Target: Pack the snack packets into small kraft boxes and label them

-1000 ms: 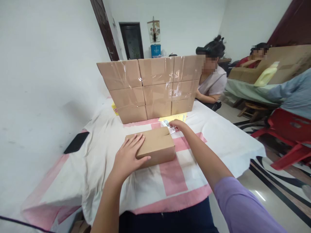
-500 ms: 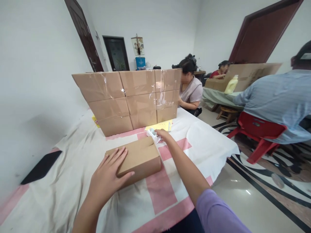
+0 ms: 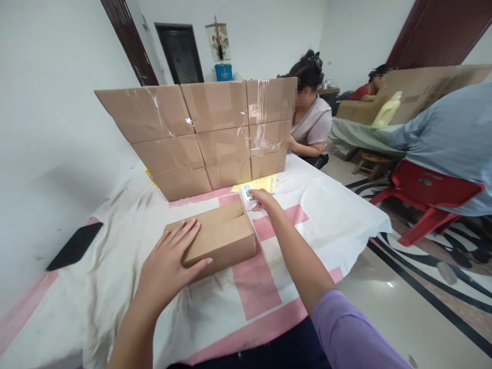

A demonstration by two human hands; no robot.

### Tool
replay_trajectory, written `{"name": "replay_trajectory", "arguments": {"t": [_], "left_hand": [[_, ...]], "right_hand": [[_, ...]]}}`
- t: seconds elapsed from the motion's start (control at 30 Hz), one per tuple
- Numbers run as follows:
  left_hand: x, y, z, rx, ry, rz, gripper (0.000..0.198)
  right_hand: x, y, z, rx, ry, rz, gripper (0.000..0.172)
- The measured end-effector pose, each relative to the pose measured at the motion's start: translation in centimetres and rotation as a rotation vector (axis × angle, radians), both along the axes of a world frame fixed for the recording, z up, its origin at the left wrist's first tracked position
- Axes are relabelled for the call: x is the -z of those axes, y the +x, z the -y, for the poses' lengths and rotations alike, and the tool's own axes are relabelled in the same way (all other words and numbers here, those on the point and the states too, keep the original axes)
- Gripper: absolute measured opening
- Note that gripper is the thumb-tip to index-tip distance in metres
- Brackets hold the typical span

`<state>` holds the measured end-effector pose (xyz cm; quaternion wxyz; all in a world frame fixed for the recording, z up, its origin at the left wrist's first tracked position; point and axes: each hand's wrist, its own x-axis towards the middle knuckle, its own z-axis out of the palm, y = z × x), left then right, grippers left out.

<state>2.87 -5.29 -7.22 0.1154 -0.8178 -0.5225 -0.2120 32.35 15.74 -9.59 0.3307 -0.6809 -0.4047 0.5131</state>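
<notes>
My left hand [image 3: 172,256] lies with fingers spread on a closed brown cardboard box [image 3: 221,225], the thumb along its near side. Beyond the box's far right corner, my right hand [image 3: 263,199] has its fingers closed at a small white object [image 3: 248,197] with a greenish print. Its exact kind is too small to make out, and the fingers cover part of it. A yellow printed sheet [image 3: 265,183] lies just behind that object, at the foot of the cardboard partition.
A tall taped cardboard partition [image 3: 223,133] stands across the cloth-covered table [image 3: 319,195]. A dark flat object [image 3: 75,246] lies at the left by the wall. Behind the partition a person [image 3: 313,118] sits; another person [image 3: 449,133] sits on a red chair [image 3: 434,187] at right.
The view has tilted down slightly and shifted. My right hand and the small white object have turned a little beside the box. My left hand stays on the box.
</notes>
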Motion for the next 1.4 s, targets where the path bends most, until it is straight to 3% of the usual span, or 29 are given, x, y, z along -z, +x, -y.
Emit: {"name": "replay_trajectory", "arguments": {"t": [0.47,0.63,1.4], "left_hand": [[-0.2,0.6,0.3,-0.044,-0.019,0.015,0.081],[-0.1,0.5,0.4,-0.068,-0.026,0.009,0.079],[0.1,1.0,0.4,-0.104,0.007,0.036,0.078]], "right_hand": [[-0.4,-1.1,-1.6,-0.146,0.045,0.204,0.022],[-1.2,-0.7,-2.0,-0.183,0.061,0.225,0.03],[-0.2,0.0,-0.5,-0.127,0.042,0.153,0.017]]}}
